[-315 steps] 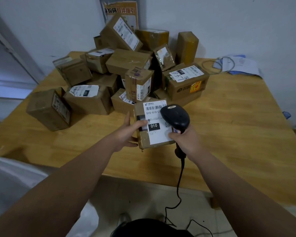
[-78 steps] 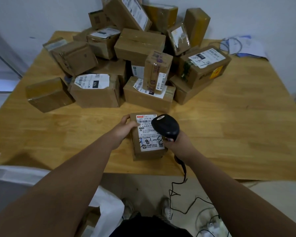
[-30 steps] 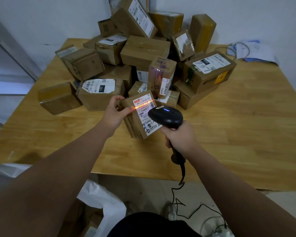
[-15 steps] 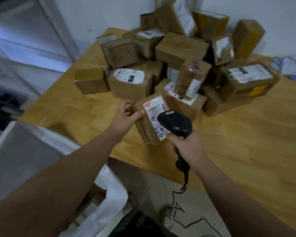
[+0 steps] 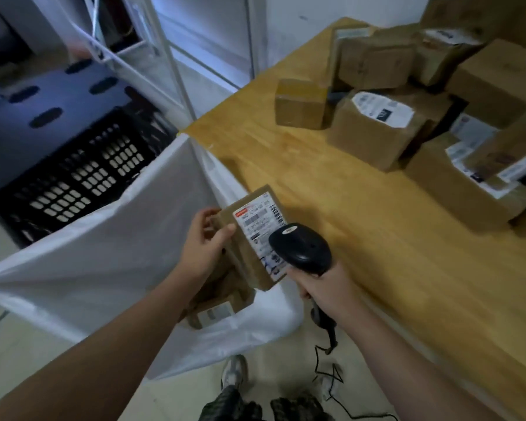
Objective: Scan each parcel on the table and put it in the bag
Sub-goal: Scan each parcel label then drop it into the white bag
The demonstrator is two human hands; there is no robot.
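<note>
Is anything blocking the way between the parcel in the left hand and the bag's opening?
Nothing visible does. The left hand grips the parcel just above the open mouth of the white bag. A few boxes lie low inside it. The scanner in the right hand sits at the parcel's label side, not beneath it.

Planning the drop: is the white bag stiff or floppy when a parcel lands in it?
Probably floppy: the bag is a thin sheet that creases and sags along its rim. Its mouth gapes now, so it seems propped, though I cannot see by what. Parcels already lie inside, so the walls likely give but hold.
</note>
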